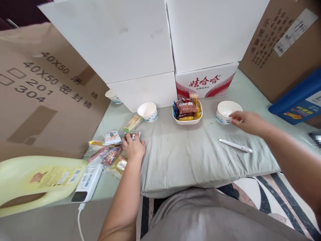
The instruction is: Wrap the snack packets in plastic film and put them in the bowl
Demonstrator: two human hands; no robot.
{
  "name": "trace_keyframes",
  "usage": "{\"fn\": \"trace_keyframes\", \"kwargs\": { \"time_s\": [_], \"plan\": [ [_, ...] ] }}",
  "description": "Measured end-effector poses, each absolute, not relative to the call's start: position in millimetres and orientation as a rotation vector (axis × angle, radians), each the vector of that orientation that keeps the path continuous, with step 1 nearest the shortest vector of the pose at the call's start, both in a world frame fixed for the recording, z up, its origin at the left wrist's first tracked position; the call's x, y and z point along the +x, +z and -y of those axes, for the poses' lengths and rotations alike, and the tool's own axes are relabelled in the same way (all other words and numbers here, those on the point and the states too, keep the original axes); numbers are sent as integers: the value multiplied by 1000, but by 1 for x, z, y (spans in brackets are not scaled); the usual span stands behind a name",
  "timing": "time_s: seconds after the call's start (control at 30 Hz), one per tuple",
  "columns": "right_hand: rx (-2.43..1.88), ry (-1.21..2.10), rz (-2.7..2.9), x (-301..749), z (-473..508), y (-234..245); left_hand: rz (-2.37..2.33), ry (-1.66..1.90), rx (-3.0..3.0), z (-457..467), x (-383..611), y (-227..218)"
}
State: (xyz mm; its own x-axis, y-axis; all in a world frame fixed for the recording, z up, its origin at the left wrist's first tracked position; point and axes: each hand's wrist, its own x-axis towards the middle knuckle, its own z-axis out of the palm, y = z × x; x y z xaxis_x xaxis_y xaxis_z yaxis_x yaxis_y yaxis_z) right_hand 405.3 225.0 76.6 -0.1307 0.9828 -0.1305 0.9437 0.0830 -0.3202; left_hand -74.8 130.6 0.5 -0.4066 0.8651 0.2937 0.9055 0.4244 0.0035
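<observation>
My left hand (133, 146) rests at the left edge of a grey-green cushion (190, 157), its fingers closed on a small snack packet (133, 135). A heap of wrapped snacks (107, 152) lies just left of that hand. My right hand (244, 121) reaches to the right paper bowl (227, 110) and pinches its near rim. A white dish (187, 121) filled with snack packets stands between the two hands, further back. Another paper bowl (147, 111) sits to its left, with a yellow-green packet (132, 123) beside it.
A white pen (235, 145) lies on the cushion below my right hand. White boxes (140, 47) and brown cartons (37, 93) wall in the back and left. A yellow jug (37, 180) and a white power bank (87, 182) lie at the left. A blue box (298, 100) sits at the right.
</observation>
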Motion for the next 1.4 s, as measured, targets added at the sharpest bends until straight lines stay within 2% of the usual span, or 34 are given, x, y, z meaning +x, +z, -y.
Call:
{"fn": "trace_keyframes", "kwargs": {
  "time_s": [0.07,0.17,0.27,0.33,0.47,0.53,0.63,0.77,0.97,1.1,1.27,1.4],
  "plan": [
    [-1909,494,2313,413,-194,47,2446,-243,-1518,-132,-75,-5],
    [-1811,306,2350,418,-158,2,2457,-265,-1546,-133,-75,-3],
    [-1735,171,2240,411,-137,-22,2431,-407,-1711,-131,-63,8],
    [-1723,108,2200,402,-129,-26,2388,-711,-1909,-125,-43,12],
    [-1673,66,2274,387,-125,-22,2311,-1647,-2245,-109,11,3],
    [-1644,72,2298,382,-126,-20,2372,-1889,-2317,-102,34,-10],
    [-1592,149,2298,371,-123,-14,2424,-1778,-2309,-91,54,-29],
    [-1461,325,2319,334,-110,0,2164,-1469,-2223,-81,58,-41],
    [-1206,332,2533,262,-99,14,2010,-1419,-2345,-81,53,-34],
    [-1370,298,2570,277,-108,8,2026,-1428,-2345,-80,51,-35],
    [-1754,122,2346,343,-118,-9,1960,-1429,-2319,-80,54,-33],
    [-1647,28,2229,346,-113,-17,1843,-1285,-2367,-82,65,-28]
  ]
}}
